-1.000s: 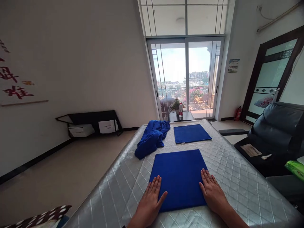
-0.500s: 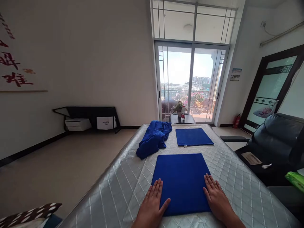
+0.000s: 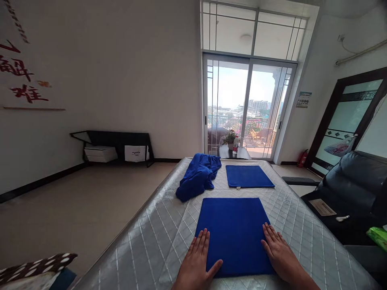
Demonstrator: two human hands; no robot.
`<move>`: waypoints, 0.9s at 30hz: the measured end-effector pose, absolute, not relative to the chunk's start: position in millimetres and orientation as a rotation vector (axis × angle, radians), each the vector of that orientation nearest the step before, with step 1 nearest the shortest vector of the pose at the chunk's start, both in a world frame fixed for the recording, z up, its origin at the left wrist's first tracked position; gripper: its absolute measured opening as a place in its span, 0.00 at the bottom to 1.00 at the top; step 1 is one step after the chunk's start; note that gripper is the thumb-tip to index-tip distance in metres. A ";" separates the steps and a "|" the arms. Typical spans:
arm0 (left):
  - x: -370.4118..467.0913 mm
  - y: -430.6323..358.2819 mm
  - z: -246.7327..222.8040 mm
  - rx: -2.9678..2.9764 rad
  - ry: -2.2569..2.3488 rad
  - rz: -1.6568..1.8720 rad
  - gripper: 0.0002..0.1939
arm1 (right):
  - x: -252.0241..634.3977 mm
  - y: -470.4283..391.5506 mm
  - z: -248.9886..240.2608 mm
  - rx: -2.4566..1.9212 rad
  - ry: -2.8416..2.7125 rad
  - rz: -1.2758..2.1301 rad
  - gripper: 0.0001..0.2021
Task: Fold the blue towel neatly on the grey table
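Blue sq. cloth [image 3: 236, 237] lay flat nr. you on the quilted silver surface [image 3: 145, 241]; your L hand [image 3: 195, 264] & R hand [image 3: 282, 255] rested on opp. sides, prob. to hold it smooth, each grip unclamped, palm down.

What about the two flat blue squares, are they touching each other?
Apart. The head view shows a strip of silvery quilting between the near square and the far square.
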State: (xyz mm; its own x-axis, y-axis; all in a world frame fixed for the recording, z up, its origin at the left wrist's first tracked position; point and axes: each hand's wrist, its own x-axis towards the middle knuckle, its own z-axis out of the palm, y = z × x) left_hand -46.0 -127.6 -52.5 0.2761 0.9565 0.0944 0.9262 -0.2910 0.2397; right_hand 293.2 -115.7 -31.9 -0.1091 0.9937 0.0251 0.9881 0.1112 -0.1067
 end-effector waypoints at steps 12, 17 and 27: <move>-45.7 -126.1 -51.8 2.396 1.775 0.293 0.48 | 281.7 -46.2 -30.6 -2.062 -2.207 0.083 0.32; -41.3 -123.0 -48.1 2.387 1.794 0.213 0.48 | 285.9 -41.3 -44.3 -2.059 -2.156 0.106 0.32; 112.6 -74.0 -13.1 2.611 1.344 0.369 0.37 | 290.1 -44.2 -45.4 -1.978 -2.247 0.009 0.30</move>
